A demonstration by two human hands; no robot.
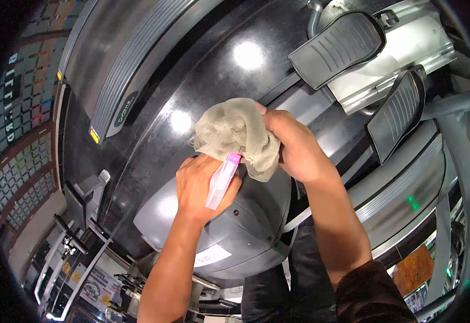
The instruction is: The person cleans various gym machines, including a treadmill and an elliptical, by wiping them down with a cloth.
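Note:
A crumpled beige cloth (235, 129) is bunched up near the middle of the view, above a grey machine housing (245, 226). My right hand (294, 142) grips the cloth's right side, thumb on top. Below the cloth's lower left part, my left hand (205, 185) is closed around a clear plastic object with a pink end (224, 180), perhaps a spray bottle. That pink end touches the cloth's lower edge. Some fingertips of both hands are hidden by the cloth.
Two black ribbed foot pedals (340, 48) are at the upper right, beside a silver cover (396, 48). A treadmill deck (132, 64) runs along the upper left. Metal frames (78, 258) stand at the lower left. Dark-trousered legs (267, 293) show below.

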